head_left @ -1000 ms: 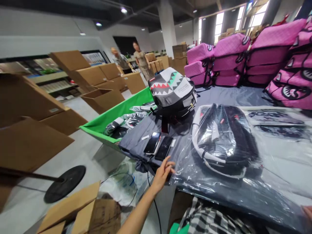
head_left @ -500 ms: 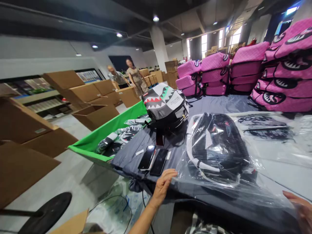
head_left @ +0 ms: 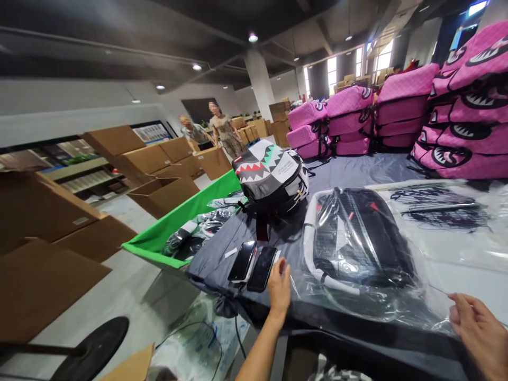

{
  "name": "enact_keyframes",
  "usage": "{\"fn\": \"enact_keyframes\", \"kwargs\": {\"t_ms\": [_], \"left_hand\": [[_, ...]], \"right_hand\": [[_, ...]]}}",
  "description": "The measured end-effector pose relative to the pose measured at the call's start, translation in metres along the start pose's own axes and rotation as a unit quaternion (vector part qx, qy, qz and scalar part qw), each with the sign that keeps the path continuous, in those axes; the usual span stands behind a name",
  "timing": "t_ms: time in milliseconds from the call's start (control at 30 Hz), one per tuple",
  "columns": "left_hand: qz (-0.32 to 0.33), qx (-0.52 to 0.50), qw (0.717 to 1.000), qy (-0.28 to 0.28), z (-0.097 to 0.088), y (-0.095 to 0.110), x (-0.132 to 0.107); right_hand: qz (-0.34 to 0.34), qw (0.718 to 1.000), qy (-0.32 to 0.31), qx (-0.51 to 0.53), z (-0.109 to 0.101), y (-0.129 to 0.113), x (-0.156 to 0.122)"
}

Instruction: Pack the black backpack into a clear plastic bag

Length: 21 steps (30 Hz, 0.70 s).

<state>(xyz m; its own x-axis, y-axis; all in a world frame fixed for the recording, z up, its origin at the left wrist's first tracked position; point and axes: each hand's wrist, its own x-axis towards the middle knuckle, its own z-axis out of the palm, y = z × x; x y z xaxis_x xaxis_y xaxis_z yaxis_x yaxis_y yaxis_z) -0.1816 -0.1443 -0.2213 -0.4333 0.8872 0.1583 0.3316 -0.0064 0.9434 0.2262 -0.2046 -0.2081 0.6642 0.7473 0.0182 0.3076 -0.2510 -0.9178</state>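
A black backpack with white trim (head_left: 359, 238) lies flat inside a clear plastic bag (head_left: 381, 304) on the dark cloth-covered table. At the bag's left edge, beside two phones, my left hand (head_left: 280, 288) has its fingers pinched together on the thin film. My right hand (head_left: 478, 328) grips the bag's near right corner between thumb and fingers. One black phone (head_left: 262, 269) lies right by my left fingers, and another phone (head_left: 242, 261) is just left of it. Behind them stands a grey, white and black backpack with a shark-mouth print (head_left: 270, 172).
Stacks of pink backpacks (head_left: 349, 121) line the table's far side. A green-edged bin (head_left: 148, 254) with bagged items adjoins the left. White sheeting and dark cords (head_left: 440, 206) lie right. Cardboard boxes (head_left: 159, 196) fill the floor at left; two people (head_left: 224, 129) stand beyond.
My left hand has moved slightly right and up, its fingers now pinched. My right hand has come further into view, gripping the bag's corner. The plastic lies tighter over the black backpack.
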Motion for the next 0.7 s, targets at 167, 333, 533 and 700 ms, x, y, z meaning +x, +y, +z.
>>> {"fn": "enact_keyframes", "kwargs": {"t_ms": [167,333,533,700], "left_hand": [[0.366,0.187,0.891,-0.192,0.053,0.062,-0.038],[0.37,0.201,0.843,-0.335,0.084,0.091,-0.042],[0.351,0.158,0.845,-0.371,0.075,0.088,-0.027],[0.308,0.169,0.854,-0.385,0.086,0.08,-0.022]], "right_hand": [[0.026,0.999,0.015,-0.018,-0.008,-0.018,-0.012],[0.042,0.999,0.016,0.011,-0.006,-0.015,-0.007],[0.022,0.999,0.026,0.018,-0.007,0.004,0.004],[-0.079,0.994,0.026,-0.077,-0.009,0.019,0.016]]}}
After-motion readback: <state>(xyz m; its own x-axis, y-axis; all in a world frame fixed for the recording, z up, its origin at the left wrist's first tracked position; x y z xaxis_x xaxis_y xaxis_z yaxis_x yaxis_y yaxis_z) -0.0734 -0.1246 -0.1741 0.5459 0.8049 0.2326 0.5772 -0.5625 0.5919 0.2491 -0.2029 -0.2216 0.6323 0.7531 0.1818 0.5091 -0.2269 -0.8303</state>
